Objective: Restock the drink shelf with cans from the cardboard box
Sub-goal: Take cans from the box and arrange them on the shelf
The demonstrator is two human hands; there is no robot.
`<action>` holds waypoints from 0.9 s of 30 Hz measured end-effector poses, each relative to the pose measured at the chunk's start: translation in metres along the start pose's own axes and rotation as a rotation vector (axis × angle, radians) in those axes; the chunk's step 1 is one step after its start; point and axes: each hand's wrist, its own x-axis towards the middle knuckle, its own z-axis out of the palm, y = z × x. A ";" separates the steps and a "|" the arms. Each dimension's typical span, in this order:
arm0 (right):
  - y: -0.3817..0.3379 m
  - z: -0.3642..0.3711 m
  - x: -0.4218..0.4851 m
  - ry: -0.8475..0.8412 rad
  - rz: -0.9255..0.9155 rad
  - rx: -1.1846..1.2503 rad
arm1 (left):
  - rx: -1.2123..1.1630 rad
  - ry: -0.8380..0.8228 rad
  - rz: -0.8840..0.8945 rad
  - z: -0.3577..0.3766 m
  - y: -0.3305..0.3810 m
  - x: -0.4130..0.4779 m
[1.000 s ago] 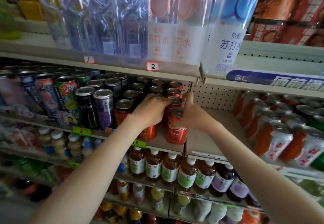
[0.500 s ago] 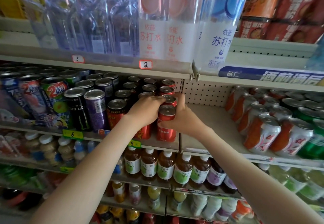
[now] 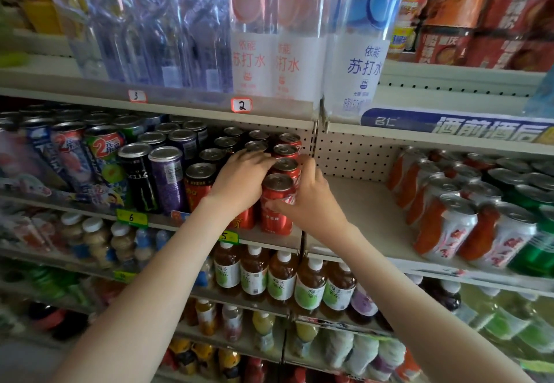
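Far left on the middle shelf stand tall cans marked with a big 2. Next come a black can and a purple can, both upright at the front edge above a yellow tag reading 6. After them is a dark red can with gold lettering, with rows of silver-topped cans behind it.

The left hand lies palm down on a covered can just right of that one. Its fingers are curled over the lid and hold the can from above. Only the can's red lower half shows below the wrist.

Just beside it stands the front can, red with white script. It is upright at the shelf's front edge, close to the metal upright that splits the shelf. It heads a row of three like red cans that runs back toward the pegboard.

The right hand grips the front can. Its thumb lies across the can's face and its fingers wrap round the right side. The index finger is raised beside the can behind.

Right of the hand the shelf's pale board runs to a block of orange-and-white cans, then green cans.

On the shelf above stand clear water bottles. On the shelf below, under the hands, stand brown tea bottles with white caps.
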 end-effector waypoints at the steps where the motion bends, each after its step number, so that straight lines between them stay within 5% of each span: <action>1: -0.002 -0.003 -0.004 0.058 -0.059 -0.036 | -0.021 0.052 -0.017 -0.003 0.001 -0.006; 5: -0.019 -0.010 -0.028 0.253 -0.361 -0.050 | -0.138 0.264 -0.183 -0.013 0.005 -0.040; 10: -0.037 0.018 -0.057 0.128 -0.599 0.105 | -0.199 0.321 -0.460 -0.006 0.007 -0.109; 14: -0.048 0.090 -0.086 -0.122 -0.682 0.191 | -0.275 0.173 -0.864 0.011 -0.003 -0.217; 20: -0.065 0.209 -0.149 -0.632 -0.723 0.235 | -0.284 0.229 -1.435 0.013 0.006 -0.387; 27: -0.048 0.330 -0.209 -1.122 -0.648 0.152 | -0.121 0.116 -1.643 0.066 0.003 -0.517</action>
